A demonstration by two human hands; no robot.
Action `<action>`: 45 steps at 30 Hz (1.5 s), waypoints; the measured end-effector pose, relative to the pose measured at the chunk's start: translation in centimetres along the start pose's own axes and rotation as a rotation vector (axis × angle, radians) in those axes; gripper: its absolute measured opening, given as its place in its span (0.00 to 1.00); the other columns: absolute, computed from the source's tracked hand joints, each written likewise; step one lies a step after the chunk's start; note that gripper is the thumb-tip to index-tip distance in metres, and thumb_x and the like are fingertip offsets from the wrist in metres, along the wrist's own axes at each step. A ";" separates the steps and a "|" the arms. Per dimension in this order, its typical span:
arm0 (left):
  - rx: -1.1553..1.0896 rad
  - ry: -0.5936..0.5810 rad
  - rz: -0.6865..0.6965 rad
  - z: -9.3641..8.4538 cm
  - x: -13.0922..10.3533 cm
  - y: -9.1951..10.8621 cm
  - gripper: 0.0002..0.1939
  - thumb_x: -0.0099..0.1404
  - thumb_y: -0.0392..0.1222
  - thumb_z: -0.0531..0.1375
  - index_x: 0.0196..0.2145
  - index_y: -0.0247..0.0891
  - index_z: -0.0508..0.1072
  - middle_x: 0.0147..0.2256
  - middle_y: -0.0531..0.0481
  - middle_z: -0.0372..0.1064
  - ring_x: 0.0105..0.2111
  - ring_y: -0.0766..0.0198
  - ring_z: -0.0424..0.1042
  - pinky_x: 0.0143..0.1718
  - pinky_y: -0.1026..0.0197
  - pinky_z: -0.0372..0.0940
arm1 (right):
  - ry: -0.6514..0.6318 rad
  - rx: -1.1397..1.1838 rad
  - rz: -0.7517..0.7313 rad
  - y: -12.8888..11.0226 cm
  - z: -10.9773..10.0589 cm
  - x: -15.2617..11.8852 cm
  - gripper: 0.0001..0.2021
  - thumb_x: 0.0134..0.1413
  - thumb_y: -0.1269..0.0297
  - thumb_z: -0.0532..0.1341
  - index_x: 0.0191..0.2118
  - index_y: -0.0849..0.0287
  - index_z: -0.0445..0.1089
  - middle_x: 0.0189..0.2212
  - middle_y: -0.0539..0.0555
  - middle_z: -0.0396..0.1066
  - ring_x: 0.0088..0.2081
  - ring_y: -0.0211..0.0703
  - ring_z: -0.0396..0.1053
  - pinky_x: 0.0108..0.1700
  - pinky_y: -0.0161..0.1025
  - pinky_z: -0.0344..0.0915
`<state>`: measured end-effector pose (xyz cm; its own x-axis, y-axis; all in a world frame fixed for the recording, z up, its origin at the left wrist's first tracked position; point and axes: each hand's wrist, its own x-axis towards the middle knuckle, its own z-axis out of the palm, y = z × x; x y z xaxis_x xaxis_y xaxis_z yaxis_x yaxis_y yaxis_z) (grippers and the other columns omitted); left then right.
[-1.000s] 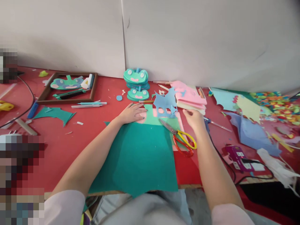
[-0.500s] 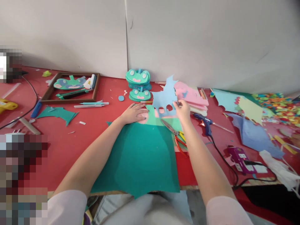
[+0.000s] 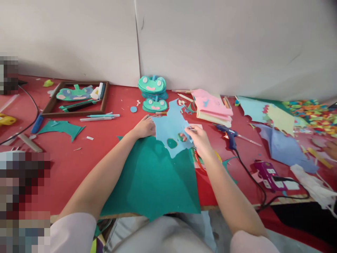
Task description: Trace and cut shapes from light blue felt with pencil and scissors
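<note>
My right hand (image 3: pixel 198 137) pinches the right side of a light blue felt sheet (image 3: pixel 168 123), which has ragged edges and cut-out holes. It hangs over the far end of a large dark green felt sheet (image 3: pixel 152 179). Near its left edge, my left hand (image 3: pixel 144 127) lies flat, fingers stretched out and their tips partly hidden by the blue felt. Under my right hand and wrist, only the handles of a pair of scissors (image 3: pixel 198 161) show; the blades are covered.
Felt frog faces (image 3: pixel 152 86) are stacked by the wall. Pink felt (image 3: pixel 207 102), a hot glue gun (image 3: pixel 230 135) and a purple power box (image 3: pixel 270 175) with a black cord lie to the right. At left are a brown frame (image 3: pixel 76 114) and pens (image 3: pixel 101 117).
My right hand has brought the light blue felt down and nearer, over the green sheet and partly across my left fingers. The scissors are now more covered. My left hand stays in place.
</note>
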<state>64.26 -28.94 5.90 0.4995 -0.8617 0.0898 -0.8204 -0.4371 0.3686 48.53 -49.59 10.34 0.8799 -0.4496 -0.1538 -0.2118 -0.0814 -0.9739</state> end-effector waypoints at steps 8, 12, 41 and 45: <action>-0.070 0.013 -0.005 -0.4 -0.1 0.2 0.28 0.55 0.36 0.56 0.56 0.43 0.68 0.66 0.49 0.46 0.65 0.54 0.46 0.65 0.46 0.41 | 0.086 -0.373 -0.247 2.9 1.1 -1.3 0.12 0.55 0.51 0.56 0.36 0.54 0.61 0.22 0.47 0.71 0.22 0.41 0.72 0.30 0.38 0.66; -0.175 0.139 0.079 -1.2 0.0 0.6 0.26 0.52 0.31 0.54 0.49 0.43 0.74 0.65 0.51 0.49 0.66 0.52 0.42 0.65 0.44 0.41 | 0.043 -0.289 -0.172 3.0 1.2 -0.9 0.15 0.56 0.48 0.54 0.39 0.54 0.58 0.23 0.48 0.73 0.22 0.43 0.74 0.25 0.37 0.64; -1.697 0.202 -0.468 1.9 -2.3 8.3 0.16 0.65 0.43 0.56 0.50 0.39 0.68 0.47 0.45 0.69 0.47 0.56 0.70 0.52 0.46 0.66 | 0.164 -0.161 -0.175 2.0 0.3 -1.7 0.15 0.52 0.52 0.61 0.42 0.54 0.66 0.30 0.49 0.72 0.31 0.40 0.70 0.33 0.37 0.66; -1.740 0.212 -0.463 2.1 -2.3 8.1 0.17 0.64 0.42 0.57 0.51 0.39 0.68 0.48 0.45 0.69 0.48 0.55 0.70 0.52 0.46 0.65 | 0.103 -0.224 -0.248 2.1 0.3 -2.1 0.13 0.57 0.53 0.57 0.43 0.54 0.70 0.36 0.52 0.74 0.37 0.44 0.72 0.40 0.41 0.69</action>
<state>55.84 -31.06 6.73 0.7155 -0.6569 -0.2377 0.5064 0.2533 0.8242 46.35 -48.57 8.57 0.8710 -0.4784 0.1113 -0.0957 -0.3875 -0.9169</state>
